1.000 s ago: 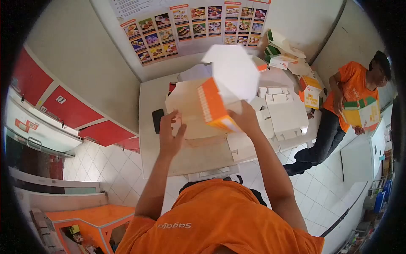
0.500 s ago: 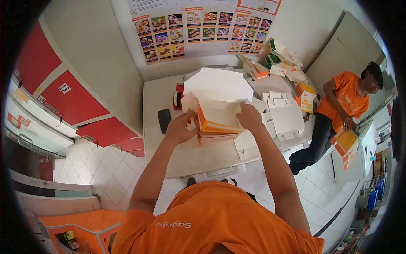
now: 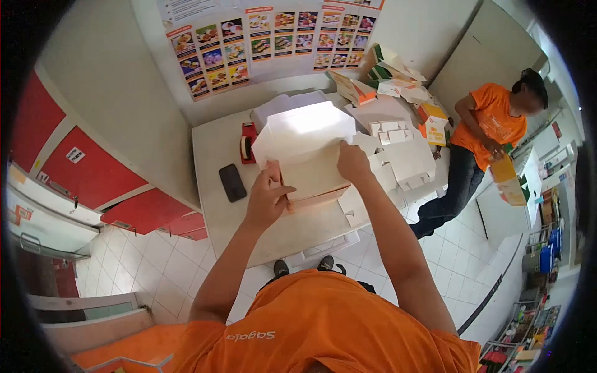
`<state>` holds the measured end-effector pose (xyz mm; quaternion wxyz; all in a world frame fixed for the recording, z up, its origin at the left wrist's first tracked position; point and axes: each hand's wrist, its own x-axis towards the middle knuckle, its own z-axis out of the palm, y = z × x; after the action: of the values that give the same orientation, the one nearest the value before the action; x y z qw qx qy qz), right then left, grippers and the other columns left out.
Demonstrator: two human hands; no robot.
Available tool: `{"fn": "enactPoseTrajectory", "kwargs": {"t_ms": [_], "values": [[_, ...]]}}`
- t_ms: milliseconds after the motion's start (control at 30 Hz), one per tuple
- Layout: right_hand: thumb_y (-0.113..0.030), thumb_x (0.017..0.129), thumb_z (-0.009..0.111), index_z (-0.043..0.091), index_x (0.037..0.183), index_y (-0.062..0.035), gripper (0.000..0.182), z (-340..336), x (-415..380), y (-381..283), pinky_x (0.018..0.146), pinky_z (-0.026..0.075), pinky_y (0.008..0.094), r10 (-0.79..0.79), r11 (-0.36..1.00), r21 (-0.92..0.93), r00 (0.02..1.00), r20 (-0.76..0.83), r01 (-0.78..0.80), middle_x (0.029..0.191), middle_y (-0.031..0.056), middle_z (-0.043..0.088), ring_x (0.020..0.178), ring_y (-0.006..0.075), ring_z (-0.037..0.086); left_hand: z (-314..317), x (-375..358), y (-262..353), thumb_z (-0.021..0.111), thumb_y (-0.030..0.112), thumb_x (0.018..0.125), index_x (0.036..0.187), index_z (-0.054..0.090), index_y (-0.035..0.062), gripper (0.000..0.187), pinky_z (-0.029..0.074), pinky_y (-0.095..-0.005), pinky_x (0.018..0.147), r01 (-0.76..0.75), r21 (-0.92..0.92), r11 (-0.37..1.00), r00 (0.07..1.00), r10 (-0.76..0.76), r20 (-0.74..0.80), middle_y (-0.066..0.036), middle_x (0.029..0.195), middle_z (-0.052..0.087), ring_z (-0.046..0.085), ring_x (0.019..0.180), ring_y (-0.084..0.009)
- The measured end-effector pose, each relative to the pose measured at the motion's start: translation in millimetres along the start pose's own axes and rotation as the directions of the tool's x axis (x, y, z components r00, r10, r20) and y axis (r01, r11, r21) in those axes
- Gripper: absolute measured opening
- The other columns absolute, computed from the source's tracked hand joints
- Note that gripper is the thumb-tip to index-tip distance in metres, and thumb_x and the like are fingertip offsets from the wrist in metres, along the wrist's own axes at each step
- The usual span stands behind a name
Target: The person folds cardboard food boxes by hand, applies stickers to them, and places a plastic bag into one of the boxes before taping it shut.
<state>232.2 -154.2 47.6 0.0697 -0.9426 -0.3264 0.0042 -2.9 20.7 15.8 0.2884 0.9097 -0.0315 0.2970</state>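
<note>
A carton with a white inside [image 3: 311,177] and a raised white lid flap [image 3: 305,127] is on the table in front of me. My left hand [image 3: 268,196] grips its left side wall near the front corner, thumb over the inside. At the back right corner, my right hand [image 3: 352,163] has its fingers closed on the carton's edge. Part of each hand's fingertips is hidden by the cardboard. Flat white carton blanks [image 3: 407,161] lie to the right of the carton.
A black phone [image 3: 232,183] and a red tape dispenser [image 3: 247,144] lie left on the table [image 3: 208,146]. Folded cartons [image 3: 395,81] are piled at the back right. A person in orange [image 3: 497,118] stands at the right, holding a carton [image 3: 507,177].
The front wall has tipped down and outward, so the carton's inside shows more. My left hand has shifted along the side wall. The whole view has turned slightly.
</note>
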Motion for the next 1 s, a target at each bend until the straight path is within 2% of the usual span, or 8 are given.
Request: {"fn": "enactPoseTrajectory", "kwargs": {"t_ms": [200, 267, 333, 500, 633, 700, 833, 1000], "values": [[-0.027, 0.095, 0.058, 0.066, 0.111, -0.0043, 0.029, 11.0, -16.7, -10.0, 0.085, 0.059, 0.0476, 0.147, 0.984, 0.107, 0.989, -0.017, -0.145, 0.105, 0.0209, 0.073, 0.098, 0.0386, 0.072, 10.2, 0.2, 11.5, 0.063, 0.0, 0.09, 0.119, 0.076, 0.014, 0.035, 0.045, -0.0401, 0.094, 0.147, -0.043, 0.988, 0.988, -0.145, 0.048, -0.013, 0.112, 0.047, 0.052, 0.107, -0.0298], [-0.034, 0.095, 0.06, 0.066, 0.111, -0.0036, 0.035, 1.6, -19.5, 0.9, 0.086, 0.058, 0.0472, 0.169, 0.976, 0.146, 0.985, -0.023, -0.164, 0.104, 0.0199, 0.073, 0.099, 0.0373, 0.072, 23.2, -6.8, 10.1, 0.059, -0.001, 0.089, 0.13, 0.071, 0.0142, 0.045, 0.046, -0.0407, 0.094, 0.137, -0.023, 0.99, 0.982, -0.138, -0.125, -0.018, 0.119, 0.053, 0.055, 0.105, -0.0336], [-0.05, 0.092, 0.065, 0.066, 0.111, -0.0002, 0.053, -8.6, -22.9, 15.8, 0.089, 0.056, 0.0462, 0.181, 0.844, 0.493, 0.978, 0.107, -0.21, 0.104, 0.019, 0.074, 0.096, 0.0364, 0.072, 15.4, -6.3, 34.2, 0.056, 0.001, 0.094, 0.135, 0.064, 0.0055, 0.042, 0.045, -0.0433, 0.097, 0.163, -0.065, 0.984, 0.97, -0.172, -0.169, -0.02, 0.123, 0.054, 0.055, 0.107, -0.0338], [-0.046, 0.084, 0.079, 0.063, 0.119, -0.0005, 0.06, 81.1, -31.6, 179.2, 0.093, 0.053, 0.0486, 0.481, 0.82, 0.433, 0.86, -0.171, -0.374, 0.116, 0.0193, 0.069, 0.106, 0.0358, 0.067, 18.2, -37.4, 75.8, 0.063, 0.019, 0.094, 0.121, 0.059, 0.0022, 0.032, 0.045, -0.0377, 0.083, 0.147, -0.111, 0.983, 0.921, -0.177, -0.346, -0.015, 0.118, 0.058, 0.056, 0.097, -0.0272], [-0.039, 0.079, 0.085, 0.056, 0.13, -0.0024, 0.069, 81.7, -41.3, 224.7, 0.094, 0.053, 0.0485, 0.476, 0.868, 0.225, 0.872, -0.115, -0.443, 0.115, 0.0177, 0.069, 0.113, 0.0374, 0.065, 43.4, -42.6, 109.8, 0.068, 0.013, 0.09, 0.114, 0.06, 0.0024, 0.027, 0.045, -0.0356, 0.073, 0.221, -0.242, 0.945, 0.96, -0.254, -0.115, -0.012, 0.104, 0.064, 0.057, 0.08, -0.0241], [-0.035, 0.076, 0.088, 0.048, 0.139, -0.005, 0.08, 98.1, -28.2, 240.9, 0.097, 0.051, 0.0566, 0.317, 0.939, 0.108, 0.944, 0.094, -0.326, 0.124, 0.0174, 0.066, 0.119, 0.038, 0.062, 66.3, -26.1, 120.5, 0.07, 0.013, 0.089, 0.112, 0.06, 0.0034, 0.027, 0.044, -0.0348, 0.071, 0.172, -0.267, 0.948, 0.983, -0.183, -0.019, -0.011, 0.103, 0.064, 0.057, 0.077, -0.0232], [-0.039, 0.076, 0.087, 0.04, 0.149, -0.0136, 0.09, 153.7, 10.2, 269.7, 0.1, 0.045, 0.0636, 0.34, 0.871, 0.248, 0.885, 0.319, -0.424, 0.133, 0.0206, 0.059, 0.129, 0.0397, 0.054, 108.7, 2.9, 135.1, 0.073, 0.009, 0.086, 0.117, 0.057, 0.0048, 0.035, 0.044, -0.034, 0.071, 0.21, -0.358, 0.91, 0.977, -0.177, 0.123, -0.01, 0.109, 0.064, 0.059, 0.079, -0.0205], [-0.04, 0.076, 0.087, 0.041, 0.152, -0.0169, 0.092, 93.6, -20.6, 248.1, 0.101, 0.046, 0.0603, 0.352, 0.917, 0.143, 0.923, 0.158, -0.374, 0.141, 0.0212, 0.05, 0.132, 0.0405, 0.051, 148.1, 33.0, 139.4, 0.073, 0.008, 0.086, 0.127, 0.052, 0.0043, 0.046, 0.045, -0.0343, 0.071, 0.182, -0.324, 0.929, 0.966, -0.106, 0.237, -0.009, 0.114, 0.064, 0.06, 0.08, -0.0188]]}}
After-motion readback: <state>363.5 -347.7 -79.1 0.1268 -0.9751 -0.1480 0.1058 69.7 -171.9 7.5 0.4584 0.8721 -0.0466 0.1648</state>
